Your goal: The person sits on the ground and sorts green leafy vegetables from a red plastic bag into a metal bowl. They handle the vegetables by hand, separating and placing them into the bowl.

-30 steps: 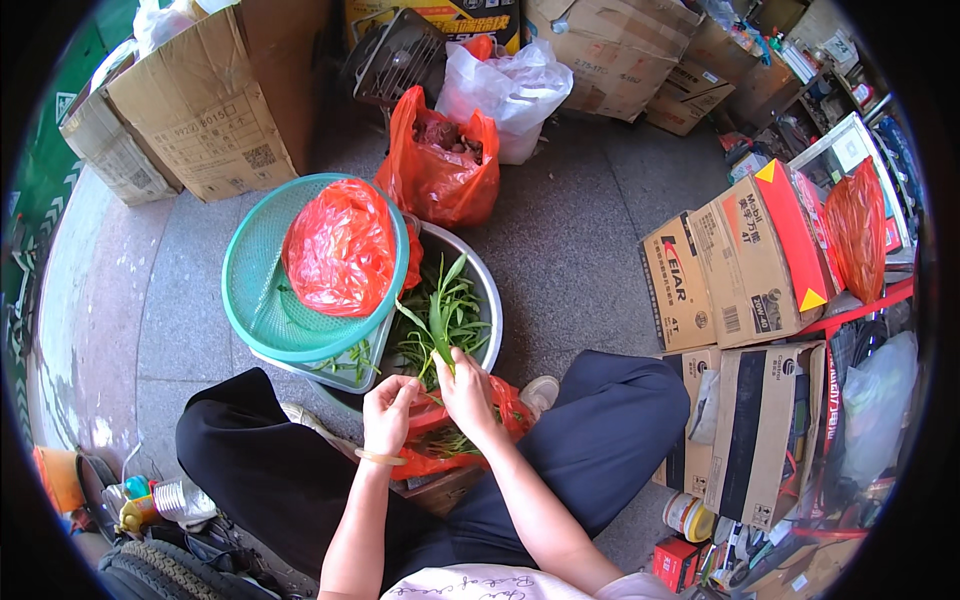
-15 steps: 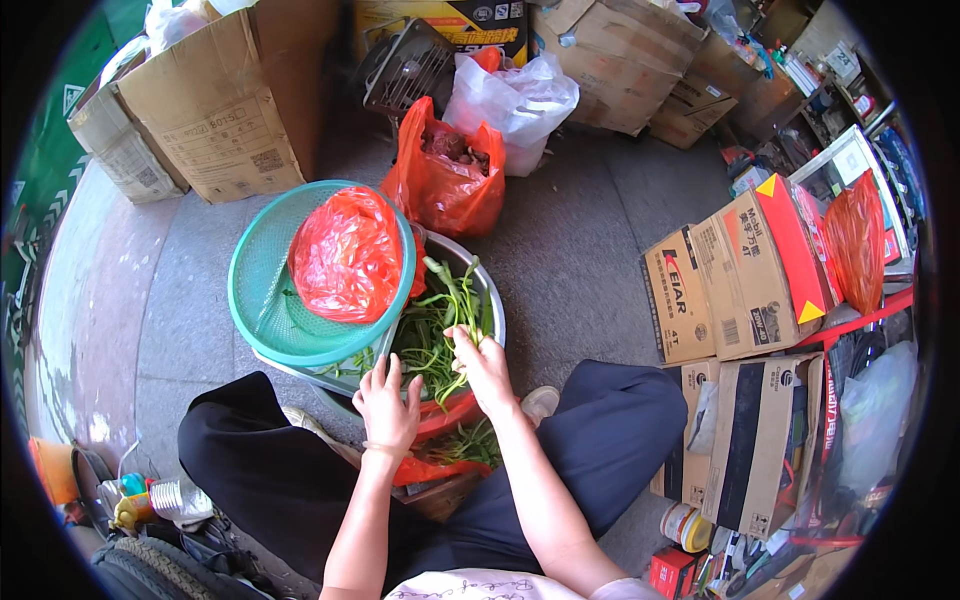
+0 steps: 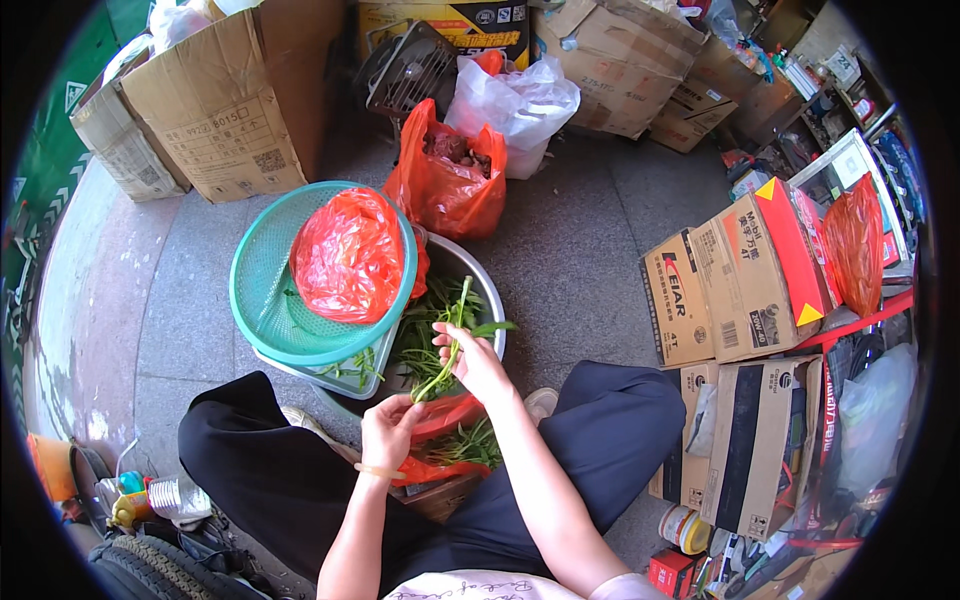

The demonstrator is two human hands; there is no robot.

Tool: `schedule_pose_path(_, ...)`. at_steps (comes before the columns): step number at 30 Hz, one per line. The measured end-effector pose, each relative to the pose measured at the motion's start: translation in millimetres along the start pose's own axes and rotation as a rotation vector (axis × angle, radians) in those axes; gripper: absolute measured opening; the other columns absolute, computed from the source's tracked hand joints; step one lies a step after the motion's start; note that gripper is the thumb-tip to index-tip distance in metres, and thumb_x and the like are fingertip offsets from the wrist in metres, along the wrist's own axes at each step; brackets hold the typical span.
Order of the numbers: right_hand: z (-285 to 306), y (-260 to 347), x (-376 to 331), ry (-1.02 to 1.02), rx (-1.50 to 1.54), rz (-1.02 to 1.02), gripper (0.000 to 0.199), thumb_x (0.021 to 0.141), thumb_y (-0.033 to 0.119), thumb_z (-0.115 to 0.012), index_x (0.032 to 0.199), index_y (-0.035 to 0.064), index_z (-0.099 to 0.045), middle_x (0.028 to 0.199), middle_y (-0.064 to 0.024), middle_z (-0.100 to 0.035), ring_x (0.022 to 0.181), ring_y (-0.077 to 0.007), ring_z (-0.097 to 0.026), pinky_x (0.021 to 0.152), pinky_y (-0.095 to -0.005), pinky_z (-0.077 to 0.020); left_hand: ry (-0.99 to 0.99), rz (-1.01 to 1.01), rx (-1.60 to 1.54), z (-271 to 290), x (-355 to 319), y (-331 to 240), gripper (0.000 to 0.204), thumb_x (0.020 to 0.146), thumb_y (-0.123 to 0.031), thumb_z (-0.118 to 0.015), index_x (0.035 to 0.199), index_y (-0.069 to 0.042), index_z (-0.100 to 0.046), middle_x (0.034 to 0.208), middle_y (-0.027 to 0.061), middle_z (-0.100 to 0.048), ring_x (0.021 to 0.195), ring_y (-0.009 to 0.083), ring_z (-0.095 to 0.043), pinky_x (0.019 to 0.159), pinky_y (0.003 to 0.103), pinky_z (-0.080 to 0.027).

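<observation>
My right hand [image 3: 472,358] is closed around a few long green vegetable stems [image 3: 461,312], with leaves sticking out to the right. At the lower ends of these stems, the fingertips of my left hand [image 3: 386,432] are pinched together. Both hands are above the near side of a metal basin [image 3: 496,306] holding loose leafy greens [image 3: 418,335]. Resting over the basin's left part is a teal colander [image 3: 248,270] with a crumpled red plastic bag [image 3: 345,255] inside. Between my legs lies an open red bag [image 3: 443,416] with more greens [image 3: 474,442].
Beyond the basin stand a red bag of dark lumpy contents [image 3: 462,195] and a white plastic bag [image 3: 520,105]. Cardboard boxes rise at the far left [image 3: 225,130] and are stacked at the right [image 3: 740,270]. A tire [image 3: 150,570] lies at the lower left.
My right hand has lifted the stems up from the basin's greens, turning them more upright. My left hand has gone from spread fingers to a pinch at the stems' lower ends.
</observation>
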State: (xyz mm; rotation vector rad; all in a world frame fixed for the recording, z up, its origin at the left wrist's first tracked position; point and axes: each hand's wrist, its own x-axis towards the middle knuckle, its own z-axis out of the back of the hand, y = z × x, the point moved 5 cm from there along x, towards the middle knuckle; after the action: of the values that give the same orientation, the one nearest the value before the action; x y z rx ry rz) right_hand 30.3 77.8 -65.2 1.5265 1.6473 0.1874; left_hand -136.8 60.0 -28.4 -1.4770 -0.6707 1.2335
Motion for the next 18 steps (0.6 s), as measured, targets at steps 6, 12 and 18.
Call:
schedule_pose_path(6, 36.2, -30.4, 28.2, -0.113, -0.173, -0.206, 0.053, 0.083, 0.046, -0.048, 0.106, -0.0023, -0.049, 0.089, -0.0115, -0.056, 0.081, -0.0185, -0.056, 0.075, -0.028, -0.0462, -0.365, -0.454, 0.531, 23.4, -13.1, -37.1, 0.013, 0.068, -0.002, -0.062, 0.081, -0.004, -0.062, 0.072, 0.0087, -0.06, 0.067, 0.0272, -0.053, 0.063, 0.035, -0.042)
schedule_pose_path(12, 40.1, -39.5, 11.0, -0.149, -0.713, -0.367, 0.075, 0.081, 0.049, -0.045, 0.132, 0.0003, -0.019, 0.133, -0.0217, -0.028, 0.105, -0.0342, -0.048, 0.082, -0.0392, -0.0453, -0.41, -0.489, 0.701, 26.4, -15.0, -47.5, 0.015, 0.069, -0.003, -0.062, 0.083, -0.008, -0.063, 0.076, 0.0031, -0.06, 0.074, 0.0226, -0.052, 0.07, 0.033, -0.039)
schedule_pose_path(18, -29.6, 59.9, -44.3, -0.555, -1.373, 0.926, 0.015, 0.082, 0.011, -0.051, 0.095, 0.0057, -0.056, 0.09, -0.0109, -0.059, 0.082, -0.0251, -0.057, 0.07, -0.0345, -0.0472, -0.419, -0.53, 0.822, 24.8, -15.5, -49.1, 0.015, 0.07, -0.005, -0.061, 0.083, -0.011, -0.064, 0.077, 0.0009, -0.06, 0.076, 0.0214, -0.052, 0.072, 0.034, -0.038)
